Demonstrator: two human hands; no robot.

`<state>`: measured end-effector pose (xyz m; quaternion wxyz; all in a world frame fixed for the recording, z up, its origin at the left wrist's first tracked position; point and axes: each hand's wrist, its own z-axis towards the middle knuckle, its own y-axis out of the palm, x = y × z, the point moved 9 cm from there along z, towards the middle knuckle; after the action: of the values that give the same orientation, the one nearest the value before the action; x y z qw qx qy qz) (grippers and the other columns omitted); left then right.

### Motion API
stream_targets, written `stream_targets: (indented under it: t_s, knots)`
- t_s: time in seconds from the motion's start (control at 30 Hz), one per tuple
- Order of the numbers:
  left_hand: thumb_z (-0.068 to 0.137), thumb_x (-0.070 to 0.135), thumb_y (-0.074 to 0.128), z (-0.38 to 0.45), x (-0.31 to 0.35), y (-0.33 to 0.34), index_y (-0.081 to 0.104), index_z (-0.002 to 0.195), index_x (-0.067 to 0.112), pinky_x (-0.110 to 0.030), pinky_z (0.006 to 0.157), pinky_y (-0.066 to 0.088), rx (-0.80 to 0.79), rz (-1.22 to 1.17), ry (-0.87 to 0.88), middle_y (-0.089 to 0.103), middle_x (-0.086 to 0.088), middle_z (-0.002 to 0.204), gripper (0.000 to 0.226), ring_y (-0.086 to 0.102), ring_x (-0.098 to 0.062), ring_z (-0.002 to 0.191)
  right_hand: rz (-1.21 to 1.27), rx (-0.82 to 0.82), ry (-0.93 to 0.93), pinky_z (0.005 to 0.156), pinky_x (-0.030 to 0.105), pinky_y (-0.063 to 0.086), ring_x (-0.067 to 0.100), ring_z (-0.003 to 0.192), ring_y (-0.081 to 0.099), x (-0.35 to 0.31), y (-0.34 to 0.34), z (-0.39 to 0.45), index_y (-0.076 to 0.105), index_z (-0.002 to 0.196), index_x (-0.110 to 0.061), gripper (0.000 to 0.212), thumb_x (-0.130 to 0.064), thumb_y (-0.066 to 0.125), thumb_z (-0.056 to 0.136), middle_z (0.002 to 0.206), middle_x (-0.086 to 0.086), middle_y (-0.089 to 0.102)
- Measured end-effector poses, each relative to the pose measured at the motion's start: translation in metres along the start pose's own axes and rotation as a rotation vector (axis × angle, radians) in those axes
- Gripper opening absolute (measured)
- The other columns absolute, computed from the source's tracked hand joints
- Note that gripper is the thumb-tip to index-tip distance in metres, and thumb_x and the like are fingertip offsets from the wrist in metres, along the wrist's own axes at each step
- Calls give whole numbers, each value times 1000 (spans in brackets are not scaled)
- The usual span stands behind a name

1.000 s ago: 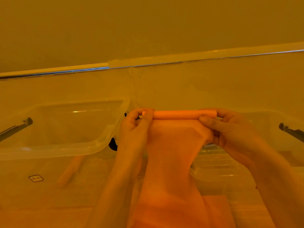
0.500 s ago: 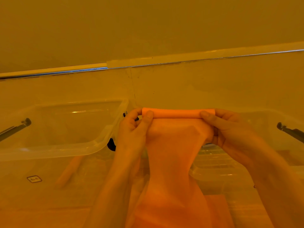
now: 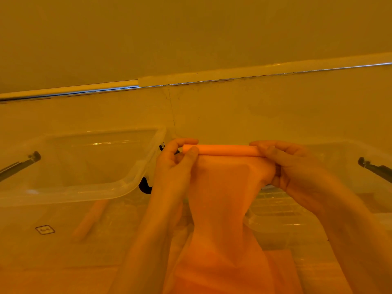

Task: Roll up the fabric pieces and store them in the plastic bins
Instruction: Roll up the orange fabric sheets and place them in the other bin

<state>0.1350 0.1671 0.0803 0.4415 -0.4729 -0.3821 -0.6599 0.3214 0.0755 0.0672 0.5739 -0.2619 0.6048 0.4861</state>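
- While both hands are raised at the middle of the frame, the left hand (image 3: 176, 166) pinches the left end of an orange fabric roll (image 3: 220, 150), thumb in front and fingers curled over the top.
- At the roll's right end, the right hand (image 3: 297, 172) grips it the same way, fingers wrapped over it and the thumb lying along its lower edge.
- The roll lies level between the two hands, and the unrolled rest of the fabric piece (image 3: 222, 209) hangs down from it toward the bottom of the frame, narrowing at mid-height and widening again below.
- A clear plastic bin (image 3: 84, 187) stands at the left of the frame, just beside the left hand; a dark latch handle (image 3: 21, 165) shows at its far left side.
- Lower left, seen through the clear plastic, a blurred orange roll (image 3: 91, 219) lies slanted; which container holds it cannot be told.
- Another clear bin (image 3: 347, 151) sits behind the right hand at the right of the frame, with a dark handle (image 3: 375, 168) at its edge.
- Below the right wrist lies a ribbed clear plastic piece (image 3: 275, 209).
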Motion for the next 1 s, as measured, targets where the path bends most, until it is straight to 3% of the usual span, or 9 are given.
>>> stream_targets:
  t_s: [0.1,0.2,0.33,0.4,0.53,0.63,0.77,1.0]
  knots:
    - [95,26,53,0,0,3,59,111,38,-30,68,52,-8,37,22,57,7,109,21,58,-11,94,8,-24,20,53,21,56,10,65,68,2,1,1,66,102,-6,37,-19,63,68,81,7,73]
    - [95,27,54,1,-2,0,55,125,30,-35,81,53,7,65,17,61,5,112,31,60,-11,98,-18,-49,25,61,23,57,14,74,69,2,2,0,67,105,-4,40,-17,64,68,91,11,74]
    - [93,27,57,2,-4,-3,59,117,31,-39,84,54,31,109,7,63,2,112,24,61,-14,99,-35,-33,15,60,23,56,15,75,66,1,-1,0,67,105,-9,38,-16,63,67,91,9,72]
    - [93,22,57,2,-5,-1,61,107,36,-40,81,54,30,96,-20,63,1,110,20,60,-15,97,-13,-34,11,57,25,56,17,73,64,1,-1,0,67,105,-11,37,-12,63,68,90,8,70]
    - [92,28,57,0,-5,0,63,103,32,-26,65,47,37,55,-34,60,8,103,13,58,-11,91,-25,-52,-5,54,24,54,16,70,60,-1,3,-2,68,101,-14,34,-11,63,68,85,6,68]
    - [94,32,55,0,0,-3,63,99,27,-27,64,44,51,61,24,62,5,95,11,57,-10,82,-2,-47,14,49,22,55,12,62,63,1,4,-2,67,103,-11,36,-11,62,68,81,6,69]
    - [96,29,51,0,1,-4,61,107,28,-25,61,42,57,65,39,62,2,100,15,56,-10,83,-27,-49,51,48,23,54,11,59,67,6,6,-2,66,105,-2,33,-12,62,74,77,8,72]
    - [95,30,53,3,-1,-6,62,106,35,-33,69,48,56,107,46,61,4,103,15,59,-15,91,-26,-17,53,47,21,52,9,55,64,3,2,-4,68,88,-4,28,-23,65,68,64,3,68]
